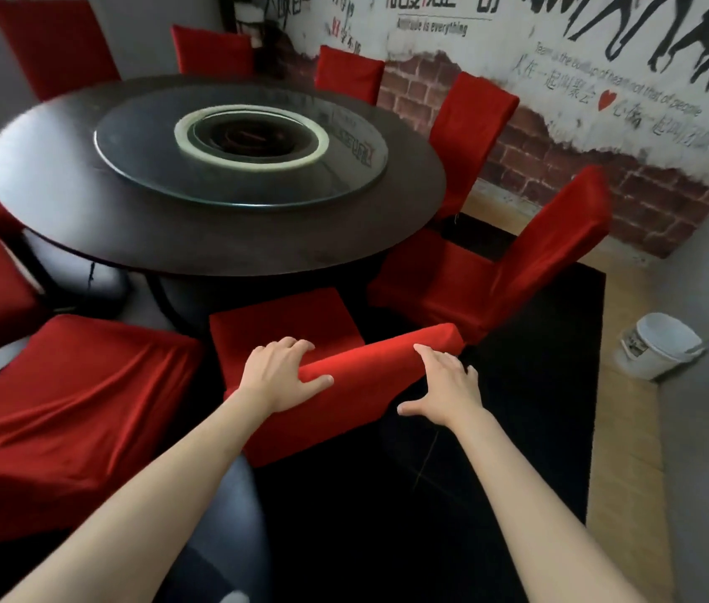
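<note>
Red cloth wraps the rounded chair back (370,367); left hand (280,372) fingers clamp it, right hand (446,387) fingers splay. Wall lettering (431,26) reads "Attitude is everything".

Red chair (370,376), dark round table (196,237), white bin (659,348).

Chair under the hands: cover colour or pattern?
Plain red, no pattern, over the whole chair; the head view shows it best.

Red-covered chairs (472,124) ring a round dark table (61,206).
</note>
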### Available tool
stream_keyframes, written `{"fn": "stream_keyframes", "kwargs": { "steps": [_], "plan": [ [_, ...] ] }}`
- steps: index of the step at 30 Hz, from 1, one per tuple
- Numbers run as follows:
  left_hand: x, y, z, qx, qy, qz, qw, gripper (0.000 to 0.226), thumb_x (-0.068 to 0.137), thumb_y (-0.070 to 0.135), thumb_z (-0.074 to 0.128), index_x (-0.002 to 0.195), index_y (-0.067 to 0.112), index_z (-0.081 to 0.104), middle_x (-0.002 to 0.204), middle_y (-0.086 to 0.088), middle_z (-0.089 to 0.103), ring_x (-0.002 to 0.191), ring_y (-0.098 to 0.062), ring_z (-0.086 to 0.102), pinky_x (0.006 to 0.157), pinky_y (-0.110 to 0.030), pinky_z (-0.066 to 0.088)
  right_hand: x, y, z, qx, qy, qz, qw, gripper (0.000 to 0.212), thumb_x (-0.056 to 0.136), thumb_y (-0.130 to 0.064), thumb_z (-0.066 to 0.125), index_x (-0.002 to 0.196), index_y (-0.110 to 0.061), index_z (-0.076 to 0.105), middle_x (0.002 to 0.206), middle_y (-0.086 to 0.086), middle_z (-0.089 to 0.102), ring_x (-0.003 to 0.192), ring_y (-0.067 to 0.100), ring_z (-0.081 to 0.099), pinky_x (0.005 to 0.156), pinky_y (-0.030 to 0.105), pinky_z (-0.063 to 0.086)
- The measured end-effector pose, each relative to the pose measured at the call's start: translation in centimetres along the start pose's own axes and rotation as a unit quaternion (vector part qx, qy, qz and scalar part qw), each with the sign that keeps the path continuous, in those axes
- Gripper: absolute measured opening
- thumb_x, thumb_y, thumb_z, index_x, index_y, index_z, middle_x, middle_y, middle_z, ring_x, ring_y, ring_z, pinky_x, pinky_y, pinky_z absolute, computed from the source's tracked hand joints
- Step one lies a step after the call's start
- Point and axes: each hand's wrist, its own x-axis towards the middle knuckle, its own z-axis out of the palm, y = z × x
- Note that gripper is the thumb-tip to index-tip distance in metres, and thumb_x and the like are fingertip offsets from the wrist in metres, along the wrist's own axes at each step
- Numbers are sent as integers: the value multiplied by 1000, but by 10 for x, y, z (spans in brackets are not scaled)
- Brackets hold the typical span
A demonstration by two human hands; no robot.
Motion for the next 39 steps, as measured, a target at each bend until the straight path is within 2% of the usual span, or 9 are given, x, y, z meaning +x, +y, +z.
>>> {"fn": "stream_keyframes", "kwargs": {
  "steps": [8, 12, 20, 24, 30, 32, 36, 39],
  "plan": [
    [-9, 34, 19, -27, 20, -106, 994, 75, 76, 74, 56, 132, 24, 54, 126, -1, 60, 113, -24, 58, 93, -37, 43, 47, 37, -6, -38, -45, -88, 994, 107, 66, -53, 81, 151, -24, 23, 153, -1, 34, 143, 21, 25, 115, 55, 20],
    [-7, 30, 30, -27, 3, -154, 988, 79, 74, 76, 55, 134, 25, 51, 129, 0, 58, 116, -24, 56, 95, -38, 40, 75, 29, 0, -67, -72, -126, 987, 112, 66, -53, 81, 153, -24, 18, 159, 1, 22, 147, 23, 15, 116, 53, 18],
    [15, 32, 55, -35, -24, -164, 985, 91, 71, 76, 57, 143, 22, 40, 128, -3, 59, 116, -25, 55, 95, -37, 41, 120, 30, 9, -79, -112, -145, 980, 116, 62, -55, 82, 154, -26, 16, 161, 1, 18, 149, 24, 9, 118, 53, 11],
    [19, 40, 68, -1, -49, -165, 985, 93, 69, 80, 54, 143, 25, 40, 129, 0, 57, 119, -23, 52, 98, -37, 37, 134, 41, 14, -98, -134, -167, 972, 117, 60, -56, 82, 153, -26, 18, 159, 0, 22, 148, 24, 12, 117, 54, 10],
    [34, 52, 68, 45, -137, -201, 969, 114, 51, 85, 61, 146, 30, 30, 137, 2, 50, 125, -24, 46, 104, -43, 31, 154, 52, 19, -122, -179, -212, 953, 115, 57, -55, 84, 150, -26, 24, 150, -2, 37, 141, 23, 29, 116, 56, 13],
    [36, 56, 71, 46, -141, -225, 963, 116, 49, 85, 62, 146, 30, 29, 138, 4, 49, 126, -23, 45, 106, -43, 29, 157, 56, 25, -137, -194, -236, 942, 113, 57, -54, 84, 150, -28, 25, 149, -4, 37, 140, 23, 30, 116, 56, 14],
    [39, 61, 70, 47, -129, -259, 956, 113, 47, 87, 60, 143, 33, 35, 137, 7, 51, 127, -20, 44, 107, -43, 28, 167, 64, 33, -142, -175, -280, 933, 104, 61, -51, 84, 146, -31, 28, 142, -4, 43, 134, 22, 37, 114, 53, 19],
    [40, 63, 68, 51, -134, -260, 955, 107, 46, 88, 60, 138, 36, 40, 135, 8, 52, 124, -19, 46, 106, -44, 28, 174, 69, 34, -152, -151, -305, 928, 90, 63, -55, 81, 139, -32, 38, 129, -2, 53, 123, 23, 47, 107, 47, 31]
  ]
}}
